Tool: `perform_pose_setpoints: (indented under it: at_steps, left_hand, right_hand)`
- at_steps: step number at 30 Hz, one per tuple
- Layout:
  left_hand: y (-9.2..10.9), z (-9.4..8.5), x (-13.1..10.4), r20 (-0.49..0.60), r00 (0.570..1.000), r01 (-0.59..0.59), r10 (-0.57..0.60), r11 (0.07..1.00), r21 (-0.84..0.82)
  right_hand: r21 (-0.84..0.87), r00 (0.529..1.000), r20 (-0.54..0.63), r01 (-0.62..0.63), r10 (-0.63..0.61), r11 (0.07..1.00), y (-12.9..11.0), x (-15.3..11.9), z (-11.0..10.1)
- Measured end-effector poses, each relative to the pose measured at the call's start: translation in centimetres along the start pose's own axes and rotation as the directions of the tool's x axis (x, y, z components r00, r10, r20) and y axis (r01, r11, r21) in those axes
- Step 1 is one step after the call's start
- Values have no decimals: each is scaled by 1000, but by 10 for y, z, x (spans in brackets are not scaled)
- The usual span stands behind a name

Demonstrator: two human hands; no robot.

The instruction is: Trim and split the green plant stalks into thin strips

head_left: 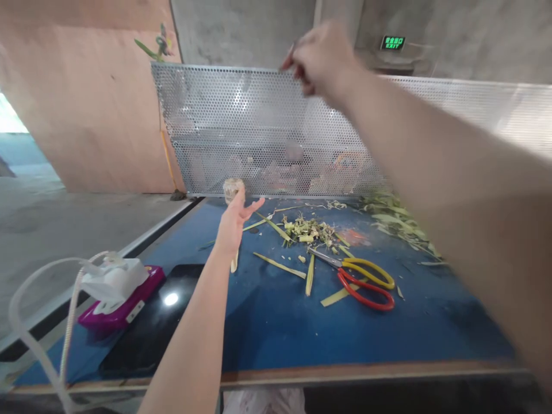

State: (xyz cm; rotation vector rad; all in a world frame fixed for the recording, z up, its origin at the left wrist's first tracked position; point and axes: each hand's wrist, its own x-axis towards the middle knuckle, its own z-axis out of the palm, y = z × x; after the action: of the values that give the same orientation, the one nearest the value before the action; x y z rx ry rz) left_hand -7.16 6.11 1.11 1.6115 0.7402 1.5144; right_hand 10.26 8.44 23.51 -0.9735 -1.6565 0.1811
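Observation:
My left hand [235, 224] reaches over the far left of the blue tabletop [276, 328], with thumb and fingers apart. Its fingertips overlap a small pale, round object [233, 185] by the mesh panel; whether they touch it I cannot tell. High in front of the panel's top edge, my right hand [321, 60] is curled, its fingers pinched together and smeared by motion. What sits in that pinch, if anything, is hidden. Scissors [357, 276] with one yellow and one red handle lie beside a heap of green plant trimmings [313, 230]. Cut leaf strips [280, 265] are scattered around them.
A perforated metal panel [267, 121] stands along the table's back. Long green leaves [399, 218] lie at the back right. On the left are a black tablet-like slab [146, 339] and a purple power strip [99, 316] with a white plug and cable [32, 339].

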Motion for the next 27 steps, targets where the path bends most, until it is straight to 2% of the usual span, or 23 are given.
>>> perform_pose_setpoints:
  at_steps: [2,3,6,8,11,13,15,17,20,23,27]
  left_hand:
    - [5,0,-1,-9,1000,19,-20,994,-107]
    - [7,1,-2,-3,999,40,-41,996,-82]
    - [9,5,-7,-18,996,85,-83,989,124]
    - [8,8,-9,-45,993,113,-105,952,284]
    - [6,10,-9,-42,987,156,-155,872,464]
    - [4,11,-8,-8,987,146,-163,864,481]
    - [3,10,-7,12,989,127,-145,897,424]
    - [3,10,-7,-17,994,108,-109,925,365]
    - [7,9,-7,-115,993,31,9,941,338]
    - [9,8,-8,-143,985,-51,99,951,307]
    - [10,7,-8,-121,988,-51,98,939,340]
  right_hand:
    - [-80,1000,-13,-21,20,997,-1,-11,11]
    - [-125,998,24,-47,50,991,4,-18,19]
    - [-168,992,125,-7,29,986,23,-34,40]
    - [-138,975,222,16,16,990,33,-40,48]
    - [-44,944,328,-18,31,999,39,-46,51]
    - [8,933,353,-68,60,998,45,-51,52]
    - [58,912,387,-168,133,984,56,-60,54]
    - [116,849,460,-348,260,930,72,-77,59]
    - [156,803,503,-449,320,880,94,-115,71]
    - [249,742,592,-540,315,804,99,-155,85]
    - [363,638,740,-644,212,673,84,-186,95]
